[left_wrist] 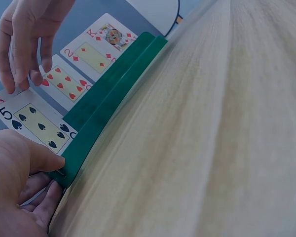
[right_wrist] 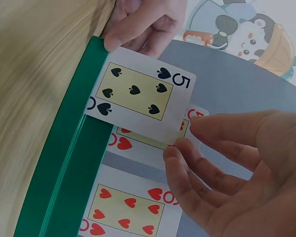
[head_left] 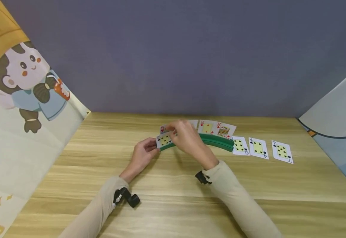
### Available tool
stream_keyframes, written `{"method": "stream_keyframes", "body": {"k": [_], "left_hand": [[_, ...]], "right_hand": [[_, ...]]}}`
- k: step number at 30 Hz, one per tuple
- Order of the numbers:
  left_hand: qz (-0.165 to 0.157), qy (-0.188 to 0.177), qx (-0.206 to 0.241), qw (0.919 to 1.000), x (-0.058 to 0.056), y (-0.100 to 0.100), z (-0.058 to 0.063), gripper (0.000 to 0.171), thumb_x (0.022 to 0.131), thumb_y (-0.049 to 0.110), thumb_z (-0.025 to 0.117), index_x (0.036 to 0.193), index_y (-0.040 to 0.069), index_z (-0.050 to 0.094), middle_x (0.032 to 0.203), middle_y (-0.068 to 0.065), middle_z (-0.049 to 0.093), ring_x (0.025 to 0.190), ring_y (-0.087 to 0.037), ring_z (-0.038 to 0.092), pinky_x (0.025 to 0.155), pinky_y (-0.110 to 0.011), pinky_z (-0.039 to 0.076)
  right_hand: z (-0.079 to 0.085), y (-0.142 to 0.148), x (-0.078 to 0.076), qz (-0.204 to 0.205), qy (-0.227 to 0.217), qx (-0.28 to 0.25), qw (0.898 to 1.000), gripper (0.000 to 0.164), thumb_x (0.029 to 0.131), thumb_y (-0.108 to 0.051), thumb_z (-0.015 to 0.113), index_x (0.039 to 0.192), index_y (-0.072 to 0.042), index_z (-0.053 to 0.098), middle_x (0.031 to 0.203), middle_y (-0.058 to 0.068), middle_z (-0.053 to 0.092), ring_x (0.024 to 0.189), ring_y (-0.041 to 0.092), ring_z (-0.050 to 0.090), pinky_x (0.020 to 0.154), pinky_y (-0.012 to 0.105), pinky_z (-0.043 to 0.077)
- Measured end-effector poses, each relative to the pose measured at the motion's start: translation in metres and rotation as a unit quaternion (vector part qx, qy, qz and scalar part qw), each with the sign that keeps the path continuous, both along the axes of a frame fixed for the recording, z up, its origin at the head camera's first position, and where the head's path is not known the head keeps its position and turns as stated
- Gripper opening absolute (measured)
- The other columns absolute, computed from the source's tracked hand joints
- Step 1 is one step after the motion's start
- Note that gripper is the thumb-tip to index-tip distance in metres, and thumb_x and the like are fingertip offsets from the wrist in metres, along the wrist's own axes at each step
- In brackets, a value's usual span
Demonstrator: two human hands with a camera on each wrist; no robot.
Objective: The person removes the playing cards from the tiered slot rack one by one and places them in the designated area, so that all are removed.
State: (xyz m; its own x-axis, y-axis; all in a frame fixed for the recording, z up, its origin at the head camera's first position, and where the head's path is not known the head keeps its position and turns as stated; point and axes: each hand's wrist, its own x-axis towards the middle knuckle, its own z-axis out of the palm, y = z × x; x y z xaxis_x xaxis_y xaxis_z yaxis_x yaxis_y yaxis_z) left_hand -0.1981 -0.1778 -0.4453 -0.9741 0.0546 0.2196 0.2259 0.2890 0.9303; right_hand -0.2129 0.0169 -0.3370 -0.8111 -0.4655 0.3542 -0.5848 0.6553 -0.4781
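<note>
Card holder (head_left: 215, 142): green and curved, on the worktop (head_left: 161, 198); clock directions run from its middle in the head view.
Back row: five of hearts (right_wrist: 149, 153) toward ten o'clock, six of hearts (right_wrist: 126, 212) near twelve, two of diamonds (head_left: 206, 128) toward one, king of diamonds (head_left: 224, 131) between two and three.
Front row: five of spades (right_wrist: 133, 90) at nine o'clock, the only card seen in that row.
Loose cards: six of spades (head_left: 240, 146), four of spades (head_left: 258, 148) and seven of spades (head_left: 282, 152) lie face up toward three o'clock, the seven farthest out.
Progress: five cards stand in the holder and three lie outside it, so filling it looks more than half done.
Left hand (head_left: 143, 153): at nine o'clock, thumb and fingers pinching the holder's end; forearm comes in from seven.
Right hand (head_left: 186, 137): over the holder, forearm from five o'clock; thumb and fingers are apart and gently bent by the five of spades' top edge, gripping nothing visible; whether they touch it, I cannot tell.
</note>
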Motion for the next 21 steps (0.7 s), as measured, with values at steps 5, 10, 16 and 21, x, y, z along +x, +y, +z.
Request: {"method": "stream_keyframes", "body": {"k": [5,10,16,21], "left_hand": [[0.0,-0.003,0.002,1.0,0.0,-0.001,0.001,0.035,0.085,-0.008,0.071,0.119,-0.005,0.064,0.119,-0.023,0.065,0.109,-0.035,0.065,0.096,-0.033,0.057],[0.001,-0.01,0.004,0.9999,0.0,0.0,0.001,0.036,0.085,-0.007,0.071,0.12,-0.006,0.063,0.118,-0.023,0.066,0.108,-0.034,0.066,0.094,-0.03,0.057],[0.004,-0.004,0.002,1.0,0.0,0.001,0.0,0.036,0.084,-0.008,0.071,0.12,-0.006,0.063,0.116,-0.024,0.066,0.107,-0.035,0.066,0.094,-0.031,0.058],[0.004,-0.004,-0.002,1.0,0.001,0.0,0.0,0.037,0.084,-0.009,0.071,0.12,-0.006,0.063,0.117,-0.024,0.066,0.107,-0.035,0.066,0.094,-0.031,0.058]], "right_hand": [[-0.001,0.0,-0.002,-0.01,0.005,0.011,1.0,0.021,0.09,0.0,0.067,0.107,-0.007,0.076,0.102,0.008,0.074,0.08,0.018,0.067,0.05,0.023,0.05],[-0.004,0.001,-0.004,-0.02,0.006,0.018,1.0,0.017,0.087,0.001,0.068,0.1,-0.006,0.078,0.1,0.008,0.073,0.084,0.019,0.065,0.062,0.028,0.057],[-0.01,0.002,-0.007,-0.017,0.022,0.024,0.999,0.012,0.088,-0.002,0.07,0.095,-0.007,0.078,0.099,0.006,0.074,0.09,0.02,0.065,0.072,0.032,0.059],[-0.012,0.001,-0.007,-0.004,-0.003,0.017,1.0,0.013,0.089,0.0,0.068,0.095,-0.007,0.077,0.095,0.005,0.073,0.077,0.015,0.064,0.064,0.028,0.058]]}}
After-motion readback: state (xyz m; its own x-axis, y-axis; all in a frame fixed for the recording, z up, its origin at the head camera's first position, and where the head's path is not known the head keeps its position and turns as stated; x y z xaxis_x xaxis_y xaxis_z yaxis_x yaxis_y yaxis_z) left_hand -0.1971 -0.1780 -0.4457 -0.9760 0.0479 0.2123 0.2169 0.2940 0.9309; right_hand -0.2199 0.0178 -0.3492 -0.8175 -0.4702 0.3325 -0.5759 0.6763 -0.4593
